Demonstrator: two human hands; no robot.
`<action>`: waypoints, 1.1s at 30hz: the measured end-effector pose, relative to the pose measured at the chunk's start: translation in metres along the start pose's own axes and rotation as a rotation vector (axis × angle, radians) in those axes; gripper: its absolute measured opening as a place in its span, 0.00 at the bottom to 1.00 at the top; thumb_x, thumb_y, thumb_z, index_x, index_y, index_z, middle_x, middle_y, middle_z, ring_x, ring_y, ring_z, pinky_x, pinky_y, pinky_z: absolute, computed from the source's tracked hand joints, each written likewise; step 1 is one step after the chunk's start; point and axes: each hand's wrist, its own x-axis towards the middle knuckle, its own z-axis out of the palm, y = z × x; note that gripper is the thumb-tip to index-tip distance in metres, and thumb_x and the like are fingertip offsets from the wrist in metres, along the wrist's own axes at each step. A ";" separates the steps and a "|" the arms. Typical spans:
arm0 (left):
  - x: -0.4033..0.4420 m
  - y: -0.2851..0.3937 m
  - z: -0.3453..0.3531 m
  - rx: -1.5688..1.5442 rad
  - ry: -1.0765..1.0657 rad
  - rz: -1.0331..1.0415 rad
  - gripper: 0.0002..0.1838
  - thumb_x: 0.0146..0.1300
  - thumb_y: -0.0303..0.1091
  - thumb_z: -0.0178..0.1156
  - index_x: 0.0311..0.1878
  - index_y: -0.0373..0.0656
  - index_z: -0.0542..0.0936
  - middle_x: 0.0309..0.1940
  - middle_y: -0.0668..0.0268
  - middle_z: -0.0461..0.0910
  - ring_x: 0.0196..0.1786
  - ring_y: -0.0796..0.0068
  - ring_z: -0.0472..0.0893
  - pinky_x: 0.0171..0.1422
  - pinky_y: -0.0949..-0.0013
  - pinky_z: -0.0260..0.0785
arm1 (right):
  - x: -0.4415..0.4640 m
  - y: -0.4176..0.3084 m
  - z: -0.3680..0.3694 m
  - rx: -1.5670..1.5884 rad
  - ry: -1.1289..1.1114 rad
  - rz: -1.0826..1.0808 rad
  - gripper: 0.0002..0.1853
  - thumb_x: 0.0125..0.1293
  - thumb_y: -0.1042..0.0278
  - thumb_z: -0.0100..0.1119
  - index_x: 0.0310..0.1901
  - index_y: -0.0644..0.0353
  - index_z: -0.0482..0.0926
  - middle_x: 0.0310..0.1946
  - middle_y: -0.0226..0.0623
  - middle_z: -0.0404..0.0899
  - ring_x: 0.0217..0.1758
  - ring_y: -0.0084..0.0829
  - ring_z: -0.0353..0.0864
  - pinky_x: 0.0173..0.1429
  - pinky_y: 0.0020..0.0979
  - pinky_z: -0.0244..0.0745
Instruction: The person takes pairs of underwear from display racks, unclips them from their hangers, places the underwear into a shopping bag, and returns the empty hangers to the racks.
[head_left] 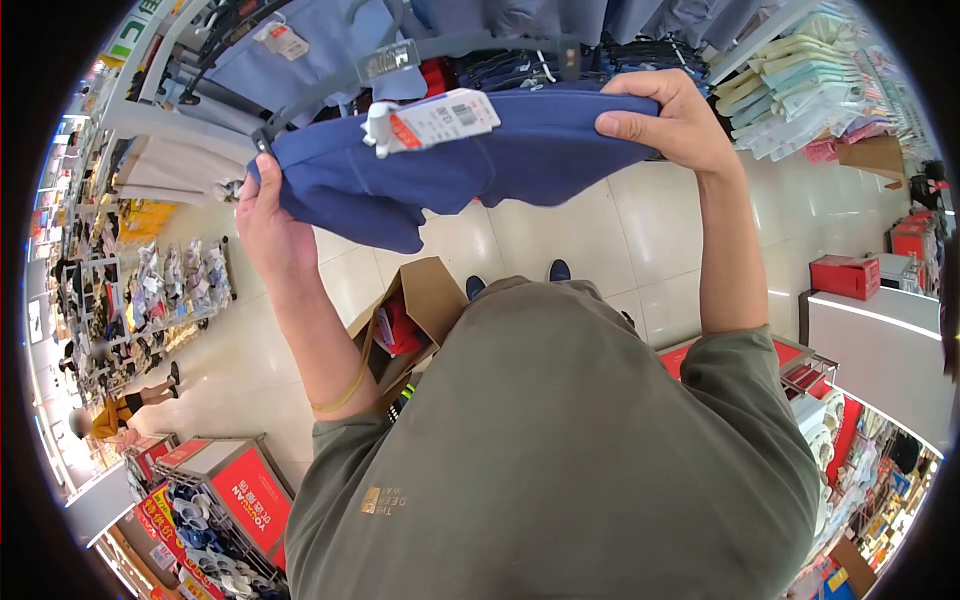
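A pair of blue pants (450, 165) is stretched between my two hands at the top middle of the head view. My left hand (275, 215) grips one end of the waistband, thumb on top. At the other end, my right hand (675, 120) pinches the waistband between thumb and fingers. A white and orange price tag (445, 118) lies over the waistband, with a white security tag (378, 128) beside it. Just behind is a grey clip hanger (390, 60); its left clip meets the pants near my left hand. The leg length is foreshortened.
Hanging clothes (530, 20) fill the rack ahead, with pastel garments (800, 85) to the right. An open cardboard box (430, 300) stands by my left arm. Red boxes (845, 275) and display stands are behind on both sides. Another person (110, 420) is far left.
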 end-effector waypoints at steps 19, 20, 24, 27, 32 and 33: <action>-0.023 -0.005 0.009 -0.086 0.021 -0.005 0.15 0.75 0.35 0.61 0.54 0.31 0.81 0.47 0.62 0.85 0.47 0.74 0.84 0.56 0.71 0.75 | 0.002 -0.008 0.004 -0.476 0.044 0.038 0.12 0.66 0.68 0.63 0.43 0.70 0.81 0.27 0.42 0.80 0.31 0.35 0.76 0.42 0.34 0.72; -0.025 -0.004 0.013 -0.093 0.023 -0.009 0.15 0.75 0.35 0.61 0.54 0.31 0.81 0.46 0.62 0.85 0.47 0.75 0.84 0.56 0.71 0.75 | 0.003 -0.009 0.006 -0.553 0.038 0.080 0.11 0.66 0.70 0.61 0.43 0.70 0.80 0.25 0.43 0.79 0.30 0.38 0.74 0.42 0.36 0.72; -0.027 -0.004 0.014 -0.066 0.043 -0.006 0.16 0.74 0.36 0.63 0.54 0.30 0.81 0.45 0.63 0.85 0.46 0.77 0.83 0.55 0.73 0.74 | 0.008 -0.004 0.021 -0.371 0.143 0.034 0.12 0.69 0.72 0.58 0.51 0.68 0.78 0.33 0.43 0.80 0.36 0.37 0.75 0.48 0.34 0.72; -0.028 -0.005 0.011 -0.039 0.076 -0.005 0.16 0.74 0.36 0.63 0.53 0.30 0.81 0.45 0.62 0.86 0.45 0.77 0.83 0.54 0.73 0.75 | 0.010 -0.001 0.018 -0.297 0.038 -0.114 0.15 0.70 0.69 0.61 0.56 0.65 0.79 0.42 0.37 0.84 0.47 0.29 0.80 0.57 0.30 0.73; -0.030 -0.010 0.009 -0.034 0.097 -0.004 0.16 0.74 0.36 0.62 0.52 0.31 0.82 0.44 0.62 0.86 0.43 0.78 0.84 0.52 0.73 0.75 | 0.012 -0.012 0.015 -0.231 0.014 -0.096 0.16 0.72 0.60 0.63 0.51 0.66 0.83 0.43 0.33 0.85 0.47 0.24 0.80 0.57 0.29 0.73; -0.029 -0.012 0.005 -0.032 0.101 -0.008 0.15 0.74 0.36 0.62 0.52 0.31 0.82 0.44 0.61 0.86 0.43 0.78 0.84 0.52 0.73 0.75 | 0.013 -0.009 0.016 -0.190 0.046 -0.077 0.16 0.73 0.60 0.62 0.50 0.66 0.83 0.42 0.33 0.85 0.47 0.23 0.80 0.56 0.28 0.73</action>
